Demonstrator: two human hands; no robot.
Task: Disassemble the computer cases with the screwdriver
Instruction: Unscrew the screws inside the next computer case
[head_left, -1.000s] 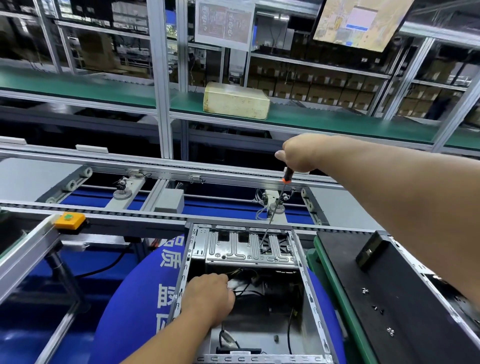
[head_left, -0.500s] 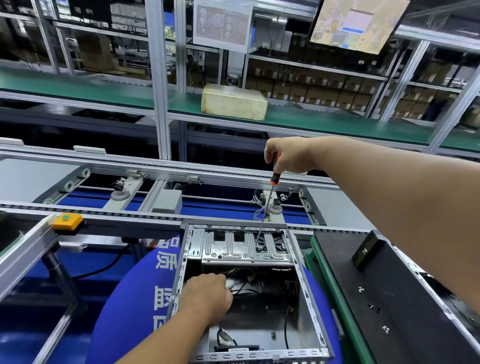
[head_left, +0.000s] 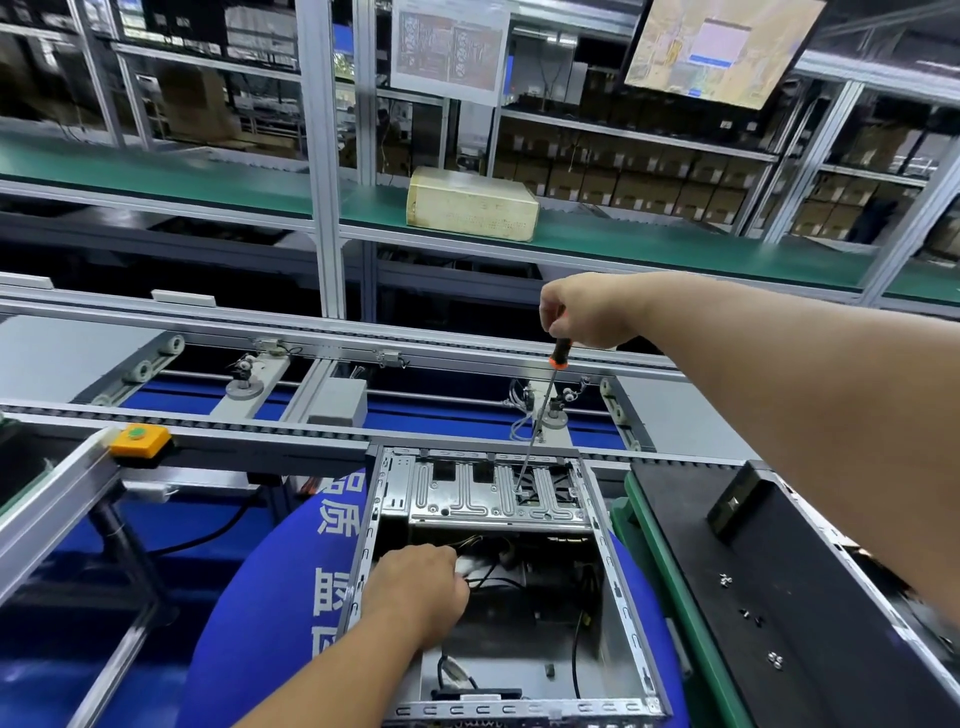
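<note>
An open metal computer case (head_left: 621, 597) lies on a blue round pad, its inside facing up. At its far end sits a ribbed metal drive bracket (head_left: 467, 493). My right hand (head_left: 587, 312) grips the black and orange handle of a long screwdriver (head_left: 540, 410). The shaft slants down and its tip rests on the bracket's right part. My left hand (head_left: 415, 587) reaches into the case at its left wall, fingers curled among black cables (head_left: 493, 579). What the fingers hold is hidden.
A black case panel (head_left: 779, 597) lies to the right on a green-edged bench, with several loose screws (head_left: 748, 616) on it. A conveyor frame with an orange button box (head_left: 139, 439) runs behind the case. A beige box (head_left: 470, 205) sits on the green shelf.
My right hand has shifted left and risen a little, bringing the screwdriver more upright with its tip still on the bracket. The left hand stays in the case.
</note>
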